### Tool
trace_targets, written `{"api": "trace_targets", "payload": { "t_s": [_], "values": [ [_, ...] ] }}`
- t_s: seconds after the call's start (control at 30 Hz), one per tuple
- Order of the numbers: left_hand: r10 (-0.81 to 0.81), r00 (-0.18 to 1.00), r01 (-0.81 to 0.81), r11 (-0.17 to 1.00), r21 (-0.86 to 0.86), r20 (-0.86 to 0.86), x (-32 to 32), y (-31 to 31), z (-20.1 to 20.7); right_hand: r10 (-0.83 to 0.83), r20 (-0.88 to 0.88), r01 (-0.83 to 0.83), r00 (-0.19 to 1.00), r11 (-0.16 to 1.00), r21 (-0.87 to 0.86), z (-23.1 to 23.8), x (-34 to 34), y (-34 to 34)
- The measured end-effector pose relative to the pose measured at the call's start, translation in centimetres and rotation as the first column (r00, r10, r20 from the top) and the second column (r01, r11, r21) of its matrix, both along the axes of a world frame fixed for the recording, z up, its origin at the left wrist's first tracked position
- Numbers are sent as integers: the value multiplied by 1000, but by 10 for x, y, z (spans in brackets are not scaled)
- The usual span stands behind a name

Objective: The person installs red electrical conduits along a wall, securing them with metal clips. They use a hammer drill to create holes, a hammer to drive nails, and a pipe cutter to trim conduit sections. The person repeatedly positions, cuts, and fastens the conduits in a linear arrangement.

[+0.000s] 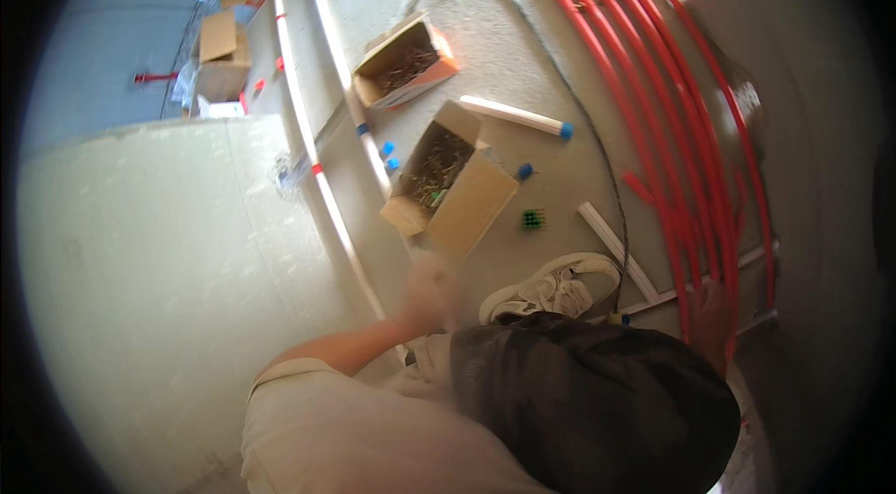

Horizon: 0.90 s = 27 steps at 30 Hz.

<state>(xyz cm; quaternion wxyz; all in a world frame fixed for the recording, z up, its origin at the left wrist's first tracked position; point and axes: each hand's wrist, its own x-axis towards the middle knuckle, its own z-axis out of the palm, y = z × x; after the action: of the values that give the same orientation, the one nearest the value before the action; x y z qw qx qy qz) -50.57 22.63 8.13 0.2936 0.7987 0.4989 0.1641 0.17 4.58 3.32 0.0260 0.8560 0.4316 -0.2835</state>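
Observation:
Blurred by motion, my left hand (432, 293) is just in front of an open cardboard box (474, 209) of small metal pieces. Its fingers are smeared, and I cannot make out anything in them. My right hand (711, 315) is at the lower end of a bundle of red pipes (644, 74), on the right by the wall. It seems closed around the pipes, which are blurred there too; the finger detail is unclear. A small block of green-topped pieces (533, 219) lies on the floor between my hands.
Another open box (429, 74) of metal pieces stands farther back. White pipes (322, 172) run along the left, beside a pale raised slab (149, 289). A short white pipe (518, 116) with a blue end, a white strip (618, 251) and a dark cable (569, 92) lie near my shoe (560, 287).

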Motion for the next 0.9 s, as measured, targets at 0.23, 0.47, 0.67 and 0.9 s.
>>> {"api": "trace_targets", "payload": {
  "t_s": [0.23, 0.47, 0.67, 0.9],
  "values": [
    [889, 457, -755, 403, -517, 24, -64, 44, -42, 241, -206, -263, 948, 960, -91, 36, -30, 79],
    [913, 356, -436, 353, -828, 202, -14, 85, -47, 427, -217, -455, 878, 885, -98, 81, -9, 79],
    [887, 454, -499, 328, -802, 81, -18, 109, -35, -27, -401, -63, 916, 976, -210, 139, 47, 23],
    [876, 444, -338, 360, -870, 190, -22, 102, -43, -368, -398, 243, 840, 912, -329, 189, 66, -83]
  ]
}}
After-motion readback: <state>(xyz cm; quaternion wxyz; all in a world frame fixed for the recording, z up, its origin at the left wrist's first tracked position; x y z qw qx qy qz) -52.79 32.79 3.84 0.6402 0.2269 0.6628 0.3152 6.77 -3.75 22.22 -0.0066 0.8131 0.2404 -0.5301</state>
